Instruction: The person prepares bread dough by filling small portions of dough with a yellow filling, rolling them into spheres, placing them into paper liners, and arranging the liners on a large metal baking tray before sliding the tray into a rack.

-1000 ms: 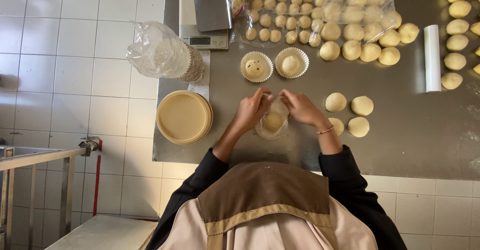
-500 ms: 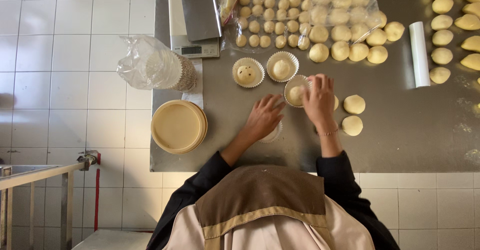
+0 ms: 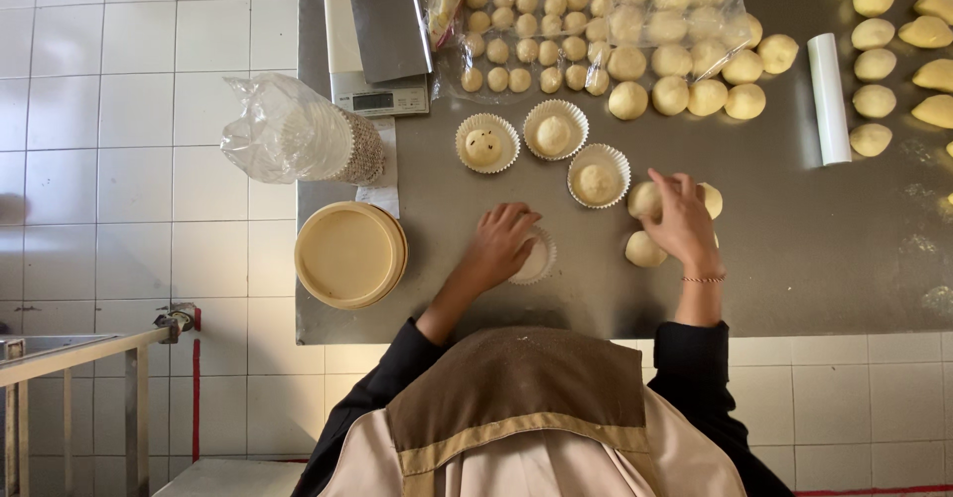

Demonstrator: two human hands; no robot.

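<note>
1. The left hand (image 3: 501,244) lies flat over an empty white fluted paper cup (image 3: 536,259) on the grey steel worktop (image 3: 794,249), its fingers spread loosely across the rim and pinning the cup rather than gripping it.
2. The right hand (image 3: 680,221) is closing on a pale round dough ball (image 3: 645,199), fingers curled partly around it; a second dough ball (image 3: 643,250) lies just below, and a third (image 3: 711,199) peeps out behind the fingers.
3. Three filled paper cups (image 3: 553,135) stand in a loose arc above the hands, each holding one ball, near the cup under the left hand.
4. To do this step well, I judge the ball should be lifted with a light, rounded hold so it is not dented, then lowered into the middle of the cup.
5. The left fingers would best ease to the rim's edge, steadying the thin paper without crushing its pleats.
6. Off to the left sit a stack of round cream-coloured lids (image 3: 349,254) and a clear plastic bag of spare paper cups (image 3: 298,132); a small digital scale (image 3: 382,45) stands at the top, beside rows of dough balls under clear film (image 3: 596,30).
</note>
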